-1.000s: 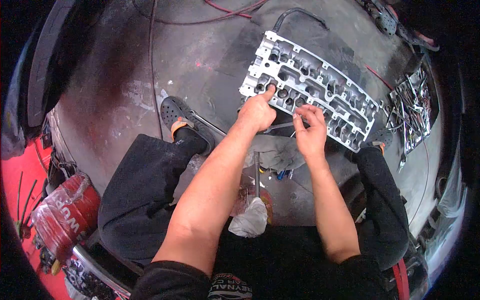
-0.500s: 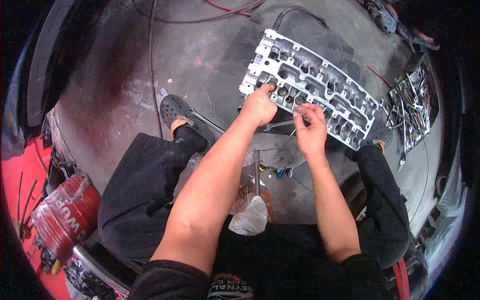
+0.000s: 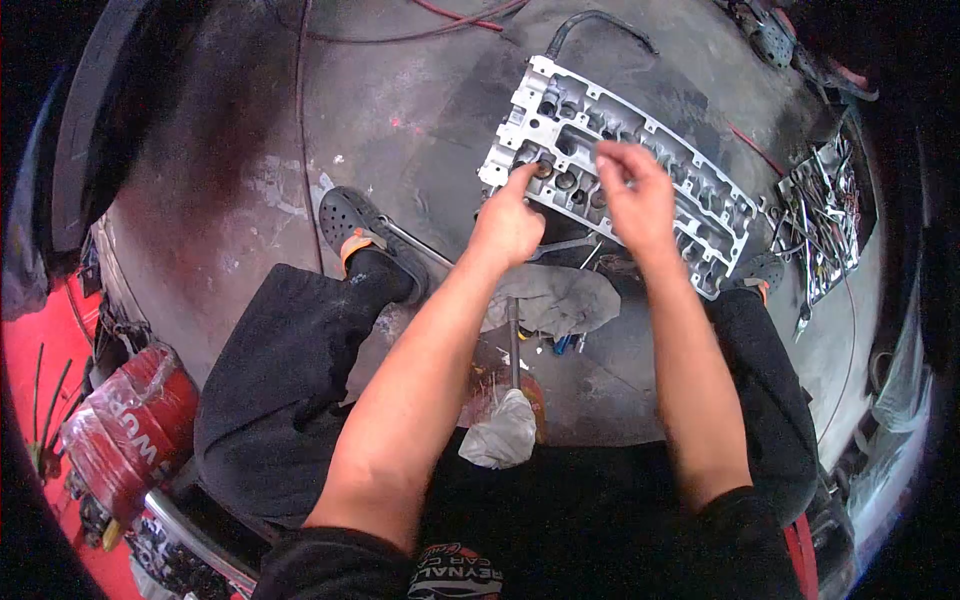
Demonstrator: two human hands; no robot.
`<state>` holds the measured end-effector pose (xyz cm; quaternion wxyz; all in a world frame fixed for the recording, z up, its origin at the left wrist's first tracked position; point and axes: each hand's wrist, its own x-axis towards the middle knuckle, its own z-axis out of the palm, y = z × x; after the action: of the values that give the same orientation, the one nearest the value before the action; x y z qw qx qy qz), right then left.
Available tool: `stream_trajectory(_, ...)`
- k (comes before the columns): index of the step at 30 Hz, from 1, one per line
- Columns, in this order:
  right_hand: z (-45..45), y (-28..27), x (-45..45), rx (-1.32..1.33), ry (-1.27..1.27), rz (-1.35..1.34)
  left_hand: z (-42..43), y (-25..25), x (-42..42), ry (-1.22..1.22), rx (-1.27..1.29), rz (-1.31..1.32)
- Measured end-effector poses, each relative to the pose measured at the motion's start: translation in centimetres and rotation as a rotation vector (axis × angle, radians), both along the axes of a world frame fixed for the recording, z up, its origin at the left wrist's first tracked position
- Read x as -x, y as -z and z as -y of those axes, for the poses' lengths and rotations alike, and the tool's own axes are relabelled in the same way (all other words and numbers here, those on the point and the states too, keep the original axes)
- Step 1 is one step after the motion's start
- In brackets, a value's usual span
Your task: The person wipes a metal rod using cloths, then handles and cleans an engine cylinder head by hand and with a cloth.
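Note:
An aluminium cylinder head (image 3: 620,165) lies at a slant on the floor, its rows of round bores facing up. My left hand (image 3: 508,222) is at its near left end. The index finger stretches out to the edge of a bore, the thumb stands apart, and nothing shows in the grasp. Over the middle of the head hovers my right hand (image 3: 640,195), smeared by motion. Its fingertips are bunched, and whether anything is between them cannot be made out. A wrench (image 3: 565,246) lies along the head's near edge, close to a grey rag (image 3: 555,300).
A tray of tools (image 3: 825,215) is at the right. Between my legs stands a bar (image 3: 515,345) with a pale cloth (image 3: 500,432) at its lower end. A black hose (image 3: 600,18) curves behind the head. A red wrapped container (image 3: 130,410) sits at left.
My right hand has risen from the head's near edge to above its middle. My left hand has drawn back slightly toward me, uncovering a bore. The cylinder head has stayed put.

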<state>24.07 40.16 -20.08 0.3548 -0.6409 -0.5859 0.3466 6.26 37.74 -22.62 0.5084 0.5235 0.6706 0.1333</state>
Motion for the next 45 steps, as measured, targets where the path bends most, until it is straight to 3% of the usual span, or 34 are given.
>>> stream_trajectory(3,-0.7,-0.3,-0.8,0.051,0.074,-0.044,2.8,0.7,1.8,-0.142,-0.112,0.007)
stream_trajectory(5,0.2,0.0,-1.5,0.049,0.082,-0.031,4.9,1.0,2.8,-0.383,0.055,0.154)
stream_trajectory(8,3.5,0.9,-1.6,0.098,0.202,-0.128,7.9,1.2,3.4,-0.388,0.079,-0.052)
stream_trajectory(10,6.7,2.3,-1.9,0.142,0.355,-0.245,9.6,2.0,2.9,-0.084,0.087,-0.318)
stream_trajectory(11,8.4,2.7,-2.0,0.173,0.408,-0.181,10.0,2.7,2.4,-0.069,0.09,-0.307)
stream_trajectory(13,12.2,3.9,-1.6,0.289,0.547,-0.181,11.0,4.3,1.0,0.293,-0.109,-0.482)
stream_trajectory(17,19.0,8.2,-1.3,0.394,0.567,-0.2,9.5,7.1,-3.1,0.612,-0.405,-0.414)
stream_trajectory(21,22.0,7.4,-0.4,0.533,0.567,-0.015,10.0,9.5,-9.1,0.585,-0.31,-0.426)
stream_trajectory(25,21.8,6.3,-1.3,0.616,0.563,-0.109,9.8,11.7,-10.8,0.547,-0.252,-0.577)
stream_trajectory(27,21.1,6.8,-2.1,0.535,0.577,-0.103,8.7,10.6,-10.1,0.612,-0.014,-0.451)
stream_trajectory(29,19.5,7.5,-2.7,0.377,0.568,-0.077,9.4,7.3,-9.1,0.508,-0.142,-0.393)
stream_trajectory(31,17.7,5.5,-2.2,0.347,0.538,-0.083,10.3,3.3,-7.6,0.303,-0.256,-0.071)
stream_trajectory(33,15.8,2.9,-1.6,0.161,0.25,-0.253,10.5,0.6,-6.6,0.316,-0.301,-0.08)
stream_trajectory(34,15.5,1.9,-0.7,0.25,0.264,-0.298,10.4,-0.4,-6.1,0.323,-0.34,-0.083)
stream_trajectory(39,14.2,-5.0,0.6,0.094,0.143,-0.236,10.2,-2.7,-5.5,0.284,-0.35,0.001)
stream_trajectory(43,14.4,-9.6,0.2,-0.057,0.279,-0.42,9.4,-3.4,-4.3,0.399,-0.44,0.075)
stream_trajectory(44,14.7,-10.2,0.2,-0.066,0.421,-0.704,9.0,-4.3,-3.8,0.481,-0.467,0.094)
stream_trajectory(45,14.9,-10.1,-1.0,-0.049,0.499,-0.759,8.3,-6.0,-3.3,0.48,-0.472,0.095)
